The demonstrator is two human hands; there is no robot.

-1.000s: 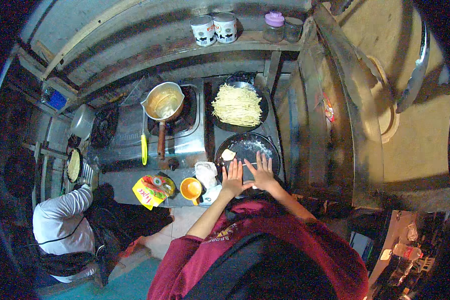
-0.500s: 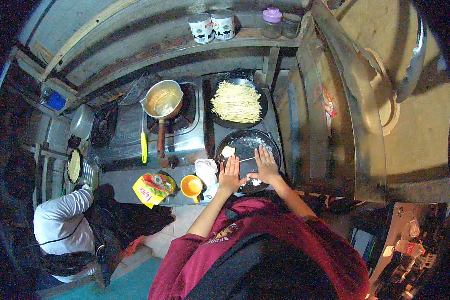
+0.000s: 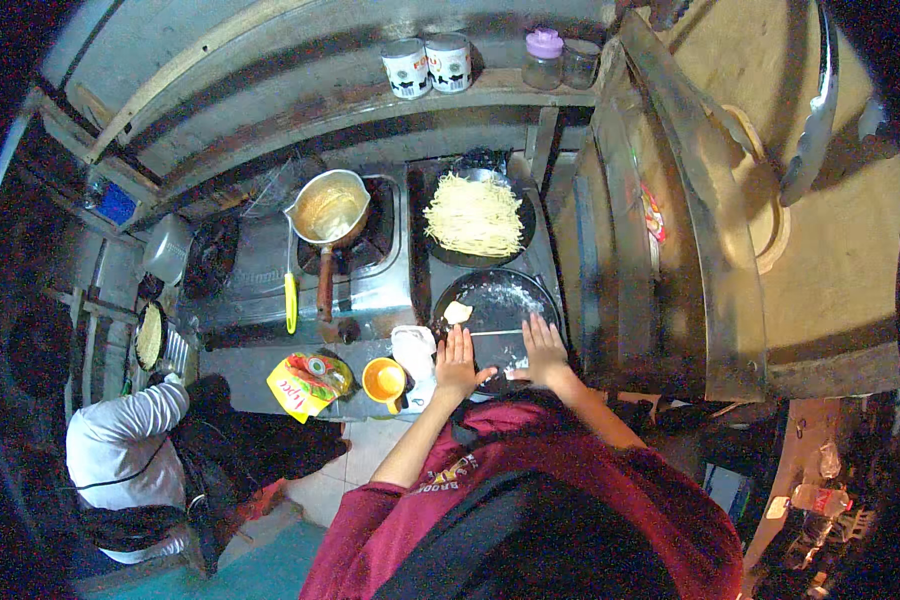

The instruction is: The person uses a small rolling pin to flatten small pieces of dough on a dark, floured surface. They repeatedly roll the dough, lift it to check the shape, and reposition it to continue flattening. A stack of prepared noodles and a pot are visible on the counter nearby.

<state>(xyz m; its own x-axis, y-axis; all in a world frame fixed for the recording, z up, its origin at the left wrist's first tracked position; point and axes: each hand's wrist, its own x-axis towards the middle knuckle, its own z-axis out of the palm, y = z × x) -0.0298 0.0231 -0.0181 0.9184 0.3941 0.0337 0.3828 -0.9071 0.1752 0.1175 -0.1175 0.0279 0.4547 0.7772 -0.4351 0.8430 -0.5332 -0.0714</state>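
Observation:
Both palms lie flat on a round dark tray point(image 3: 490, 292) dusted with white flour. My left hand point(image 3: 457, 368) is at the tray's near left, fingers stretched forward and thumb out. My right hand point(image 3: 544, 355) lies at the near right in the same way. A thin pale strand of dough point(image 3: 498, 332) runs straight between the two hands, its ends hidden under the fingers. Just beyond my left fingertips sits a small lump of dough point(image 3: 457, 312). Behind this tray, another dark tray point(image 3: 452, 252) carries a heap of thin pale dough strands point(image 3: 475, 215).
Left of my hands stand a white crumpled bag point(image 3: 413, 348), an orange cup point(image 3: 383, 380) and a yellow pouch point(image 3: 310, 384). A saucepan point(image 3: 330, 208) sits on the stove point(image 3: 260, 290) beside a yellow-handled utensil point(image 3: 291, 303). A person point(image 3: 130, 445) works at far left. Wooden boards rise at right.
My hands have moved farther apart and slightly toward me, the right one shifting right. More of the dough strand shows between them.

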